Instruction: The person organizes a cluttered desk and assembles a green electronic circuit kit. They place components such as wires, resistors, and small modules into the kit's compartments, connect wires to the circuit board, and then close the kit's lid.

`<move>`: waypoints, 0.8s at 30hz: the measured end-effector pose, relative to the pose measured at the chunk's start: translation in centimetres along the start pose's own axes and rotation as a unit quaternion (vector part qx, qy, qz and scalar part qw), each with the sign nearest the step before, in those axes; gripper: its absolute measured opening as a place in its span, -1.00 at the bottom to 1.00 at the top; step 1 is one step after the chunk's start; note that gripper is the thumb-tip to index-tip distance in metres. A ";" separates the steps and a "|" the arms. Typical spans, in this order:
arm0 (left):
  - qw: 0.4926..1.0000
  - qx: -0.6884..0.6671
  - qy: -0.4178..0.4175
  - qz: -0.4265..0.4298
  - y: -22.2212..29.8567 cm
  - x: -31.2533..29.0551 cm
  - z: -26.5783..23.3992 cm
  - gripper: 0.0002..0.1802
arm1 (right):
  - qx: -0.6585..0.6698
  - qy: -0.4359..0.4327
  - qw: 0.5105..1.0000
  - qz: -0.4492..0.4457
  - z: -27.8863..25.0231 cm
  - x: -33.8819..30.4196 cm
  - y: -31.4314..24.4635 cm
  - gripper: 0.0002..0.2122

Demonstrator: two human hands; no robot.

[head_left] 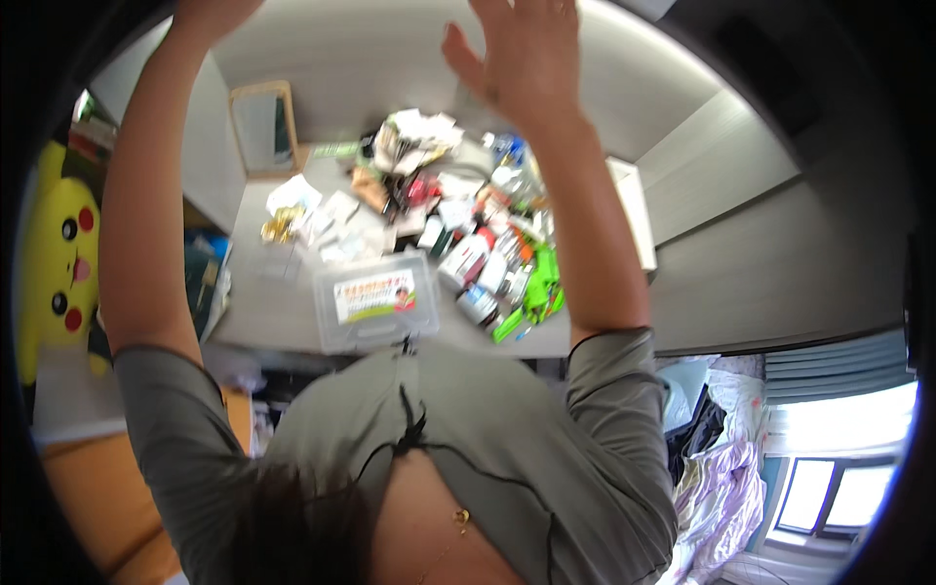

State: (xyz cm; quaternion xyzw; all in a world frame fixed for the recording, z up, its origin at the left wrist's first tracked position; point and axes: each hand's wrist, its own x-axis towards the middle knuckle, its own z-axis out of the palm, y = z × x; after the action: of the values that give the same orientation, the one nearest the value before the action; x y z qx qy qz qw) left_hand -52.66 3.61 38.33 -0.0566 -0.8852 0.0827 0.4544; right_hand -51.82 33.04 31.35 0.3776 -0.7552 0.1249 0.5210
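The worktop (273,312) fills the frame's middle, clutter heaped at centre. A clear box (375,302) sits below centre. Right hand (522,54), top centre, grip apart, empty. Left hand (210,12), upper left, cropped; grip unclear.

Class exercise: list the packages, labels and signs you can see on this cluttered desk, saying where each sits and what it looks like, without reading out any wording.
Clear plastic box: near desk edge, rectangular, lid with a white, green and orange label.
White bottle: right of the box, lying tilted, with a red label.
Green packets: right end of the pile, bright green, elongated.
Crumpled white wrappers: far side of the pile.
Gold foil pack: left of the pile, shiny.
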 end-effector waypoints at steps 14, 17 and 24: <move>0.992 -0.006 0.091 0.088 -0.2 -0.2 4.5 -0.55 | -0.054 0.256 0.965 0.033 -5.9 -0.5 4.1 -0.71; 0.989 -0.085 -0.118 -0.016 2.4 0.5 -0.3 -0.41 | -0.010 0.262 0.965 0.006 -5.5 -1.7 1.9 -0.74; 0.957 -0.228 0.176 0.012 1.0 -5.8 1.3 -0.55 | 0.144 0.097 0.982 0.079 1.3 -10.7 -5.3 -0.77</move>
State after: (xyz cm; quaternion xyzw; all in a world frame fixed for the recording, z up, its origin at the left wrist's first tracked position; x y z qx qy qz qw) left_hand -50.31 3.47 32.75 -0.1835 -0.7858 -0.1272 0.5768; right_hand -47.20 33.34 20.32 0.3741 -0.7029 0.3093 0.5199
